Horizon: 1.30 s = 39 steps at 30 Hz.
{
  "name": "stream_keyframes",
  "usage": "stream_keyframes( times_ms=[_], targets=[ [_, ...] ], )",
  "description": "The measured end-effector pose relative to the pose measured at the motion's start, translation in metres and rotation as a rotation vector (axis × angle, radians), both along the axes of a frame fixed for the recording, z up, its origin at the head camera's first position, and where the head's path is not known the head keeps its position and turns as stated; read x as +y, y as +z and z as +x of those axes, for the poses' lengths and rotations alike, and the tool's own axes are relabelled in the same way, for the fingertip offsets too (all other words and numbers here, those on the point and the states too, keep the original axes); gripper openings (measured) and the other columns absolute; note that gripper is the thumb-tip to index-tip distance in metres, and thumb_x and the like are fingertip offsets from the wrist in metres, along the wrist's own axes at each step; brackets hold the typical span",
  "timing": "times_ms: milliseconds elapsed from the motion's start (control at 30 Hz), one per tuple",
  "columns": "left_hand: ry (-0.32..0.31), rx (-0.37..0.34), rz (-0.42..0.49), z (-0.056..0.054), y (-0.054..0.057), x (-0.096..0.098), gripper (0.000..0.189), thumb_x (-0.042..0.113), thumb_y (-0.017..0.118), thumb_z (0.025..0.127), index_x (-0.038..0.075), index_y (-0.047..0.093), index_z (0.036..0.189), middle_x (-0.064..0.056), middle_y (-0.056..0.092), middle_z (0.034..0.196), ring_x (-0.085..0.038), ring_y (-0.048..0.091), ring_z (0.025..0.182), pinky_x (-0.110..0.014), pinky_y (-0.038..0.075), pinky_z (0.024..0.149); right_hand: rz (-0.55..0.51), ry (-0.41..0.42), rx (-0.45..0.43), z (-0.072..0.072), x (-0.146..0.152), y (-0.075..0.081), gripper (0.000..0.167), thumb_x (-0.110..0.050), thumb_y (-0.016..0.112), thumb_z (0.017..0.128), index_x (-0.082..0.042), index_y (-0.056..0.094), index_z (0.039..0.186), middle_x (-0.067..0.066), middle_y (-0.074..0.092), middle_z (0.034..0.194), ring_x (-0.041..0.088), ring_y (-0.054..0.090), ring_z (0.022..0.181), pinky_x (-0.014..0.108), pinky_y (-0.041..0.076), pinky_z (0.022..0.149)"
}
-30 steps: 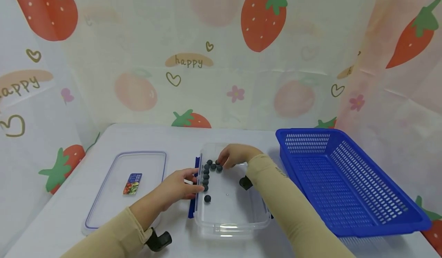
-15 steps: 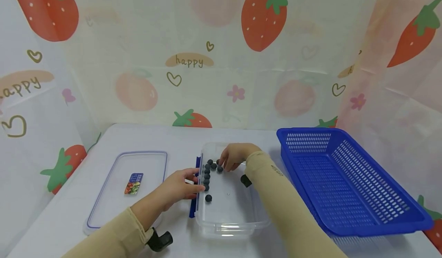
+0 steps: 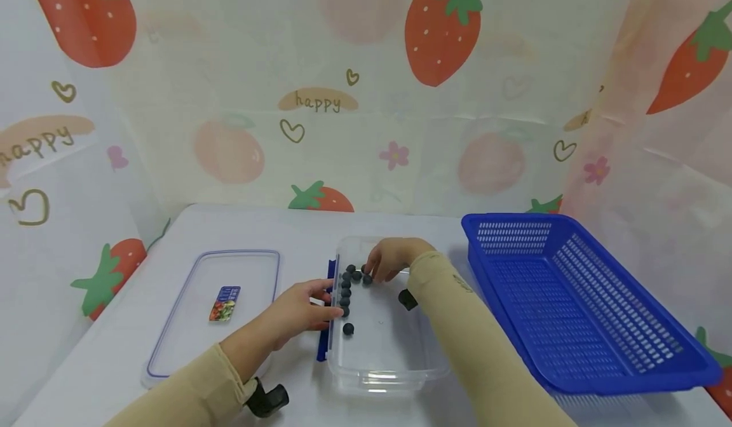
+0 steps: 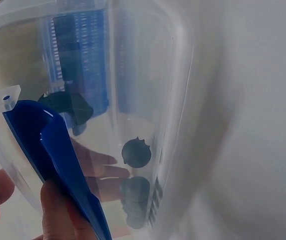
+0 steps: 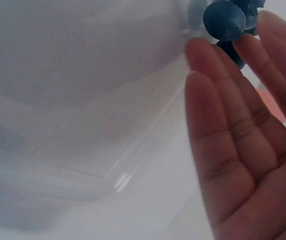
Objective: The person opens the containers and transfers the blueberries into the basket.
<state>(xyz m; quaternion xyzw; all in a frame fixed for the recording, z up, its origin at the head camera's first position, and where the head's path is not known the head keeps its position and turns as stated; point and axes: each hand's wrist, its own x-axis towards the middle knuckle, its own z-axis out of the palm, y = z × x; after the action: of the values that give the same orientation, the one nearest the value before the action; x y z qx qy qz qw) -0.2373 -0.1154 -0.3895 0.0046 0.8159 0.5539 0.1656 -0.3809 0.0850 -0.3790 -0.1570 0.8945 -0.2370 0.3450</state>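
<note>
Lit softly and fairly evenly in the head view, apparently from above. Glares white along the near rim of the clear box (image 3: 394,376); dulls to soft grey shadow on its floor beside the right sleeve (image 3: 469,332). Looks stretched toward the right edge, at the blue basket (image 3: 640,386). Turns dimmer and greyer in the left wrist view, hazy through the plastic, with the lower berries (image 4: 134,197) blurred together. Pales to soft focus in the right wrist view, with glints at the box corner and shade over the right hand (image 5: 248,150).

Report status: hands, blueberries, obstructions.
Left hand holding clear box. Right hand at far-end blueberries. More along left side, one berry apart, nearer. No obstruction seen.
</note>
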Motion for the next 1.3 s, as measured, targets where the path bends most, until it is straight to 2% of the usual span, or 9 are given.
stream_keyframes(
  times_ms=[267,500,733,967,1300],
  targets=[
    [-0.011,0.009,0.006,0.002,0.002,-0.001,0.071,0.022,0.074,0.076,0.009,0.040,0.137,-0.012,0.050,0.115,-0.016,0.061,0.083,-0.030,0.055,0.073,-0.052,0.023,0.001,0.001,0.002,-0.008,0.024,0.000,0.069,0.077,-0.011,0.069,0.097,0.003,0.064,0.094,0.014,0.061,0.081,0.026,0.052,0.074],
    [-0.014,0.013,0.012,0.003,0.002,-0.001,0.071,0.022,0.074,0.076,0.009,0.040,0.137,-0.013,0.050,0.116,-0.016,0.061,0.084,-0.030,0.055,0.074,-0.031,0.033,-0.006,0.004,0.000,-0.010,0.021,-0.001,0.068,0.077,-0.014,0.070,0.094,0.002,0.064,0.093,0.014,0.063,0.079,0.026,0.053,0.073],
    [-0.014,0.020,0.016,0.002,0.000,-0.002,0.071,0.022,0.074,0.076,0.009,0.041,0.137,-0.013,0.049,0.115,-0.016,0.061,0.084,-0.031,0.055,0.073,-0.012,0.102,0.005,0.006,-0.006,-0.013,0.020,-0.004,0.068,0.078,-0.016,0.070,0.094,0.001,0.065,0.091,0.014,0.062,0.076,0.027,0.053,0.069],
    [-0.004,0.018,0.016,0.002,0.000,-0.002,0.071,0.021,0.074,0.076,0.009,0.041,0.137,-0.012,0.050,0.115,-0.016,0.061,0.084,-0.031,0.055,0.073,-0.017,0.158,0.000,0.005,-0.010,-0.018,0.013,-0.004,0.069,0.078,-0.014,0.069,0.085,0.000,0.066,0.083,0.013,0.060,0.072,0.027,0.053,0.067],
    [-0.002,0.011,-0.005,0.002,0.001,-0.001,0.070,0.023,0.074,0.076,0.010,0.041,0.137,-0.011,0.051,0.114,-0.016,0.060,0.084,-0.030,0.055,0.073,-0.037,0.212,-0.050,0.004,-0.014,-0.021,0.019,-0.004,0.070,0.077,-0.017,0.070,0.090,0.000,0.066,0.081,0.013,0.061,0.072,0.027,0.053,0.066]
  ],
)
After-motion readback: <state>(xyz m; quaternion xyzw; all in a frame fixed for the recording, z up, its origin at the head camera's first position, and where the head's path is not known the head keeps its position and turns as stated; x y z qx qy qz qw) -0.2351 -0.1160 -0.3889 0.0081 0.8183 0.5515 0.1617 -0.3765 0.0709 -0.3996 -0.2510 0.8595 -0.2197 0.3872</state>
